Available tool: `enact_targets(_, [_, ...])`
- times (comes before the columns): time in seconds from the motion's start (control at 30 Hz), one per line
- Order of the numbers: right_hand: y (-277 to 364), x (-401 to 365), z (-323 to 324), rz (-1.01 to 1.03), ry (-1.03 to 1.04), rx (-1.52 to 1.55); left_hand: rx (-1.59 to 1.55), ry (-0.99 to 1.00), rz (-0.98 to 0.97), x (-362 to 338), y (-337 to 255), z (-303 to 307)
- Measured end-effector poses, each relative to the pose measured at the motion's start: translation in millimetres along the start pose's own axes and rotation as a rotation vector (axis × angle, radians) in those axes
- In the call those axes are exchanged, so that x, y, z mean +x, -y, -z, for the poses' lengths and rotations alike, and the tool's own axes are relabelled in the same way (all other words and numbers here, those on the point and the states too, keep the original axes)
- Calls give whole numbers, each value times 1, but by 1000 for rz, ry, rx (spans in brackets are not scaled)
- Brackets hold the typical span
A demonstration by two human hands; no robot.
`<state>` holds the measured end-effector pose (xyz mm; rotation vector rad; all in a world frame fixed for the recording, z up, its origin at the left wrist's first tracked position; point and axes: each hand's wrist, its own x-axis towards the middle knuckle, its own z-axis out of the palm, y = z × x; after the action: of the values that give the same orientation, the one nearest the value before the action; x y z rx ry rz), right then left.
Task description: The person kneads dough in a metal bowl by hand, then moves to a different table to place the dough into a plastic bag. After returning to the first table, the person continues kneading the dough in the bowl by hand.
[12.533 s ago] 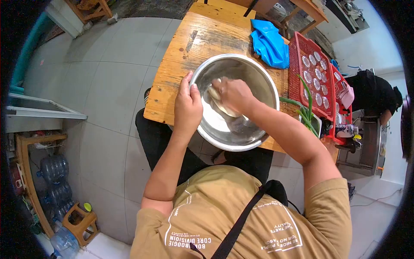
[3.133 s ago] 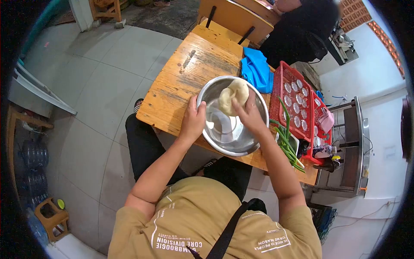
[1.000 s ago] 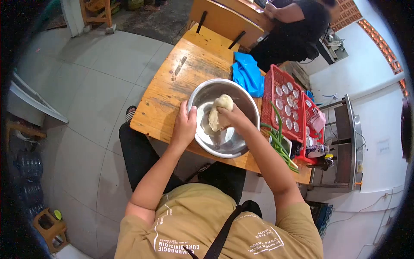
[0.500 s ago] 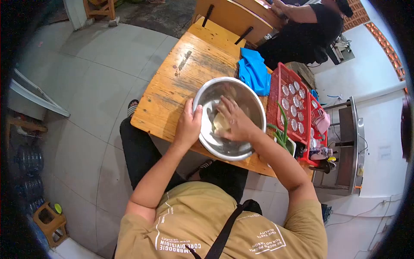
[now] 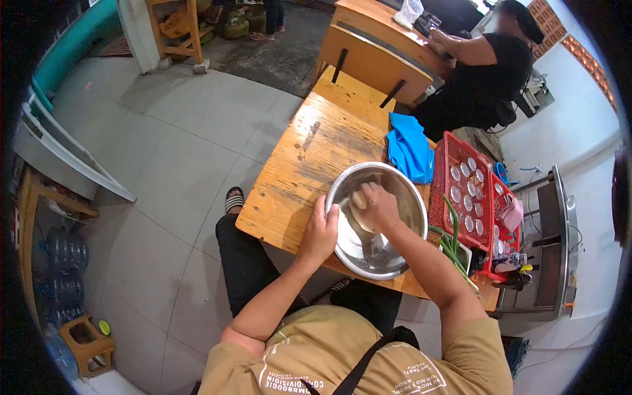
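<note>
A large steel mixing bowl point(image 5: 413, 246) stands near the front edge of the wooden table point(image 5: 283, 191). My left hand point(image 5: 320, 234) holds its left rim, thumb over the edge and fingers on the outside. Inside the bowl, my right hand point(image 5: 380, 209) is closed on a pale lump of dough point(image 5: 359, 217), fingers curled over its upper part. Part of the dough is hidden behind that hand.
To the right are a blue plastic bag point(image 5: 411, 148), a red basket point(image 5: 440, 185) with several clear-lidded cups, and green spring onions point(image 5: 449, 240) in a white container. A person in black point(image 5: 484, 72) sits beyond at another table. A metal sink stand point(image 5: 552, 250) is at far right.
My right hand has gone from spread fingers over the dough to fingers curled around it. The view has shifted, so the bowl appears lower and further right. My left hand stays on the rim.
</note>
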<state>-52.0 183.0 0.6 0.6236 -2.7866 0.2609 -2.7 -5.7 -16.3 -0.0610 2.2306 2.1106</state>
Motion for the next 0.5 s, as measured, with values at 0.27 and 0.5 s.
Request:
enact_targets(0.27, [-13, -12, 7, -260, 77, 313, -58, -44, 28, 7, 3, -5])
enact_targets(0.5, [49, -19, 108, -38, 413, 112, -138, -53, -79, 5, 3, -7])
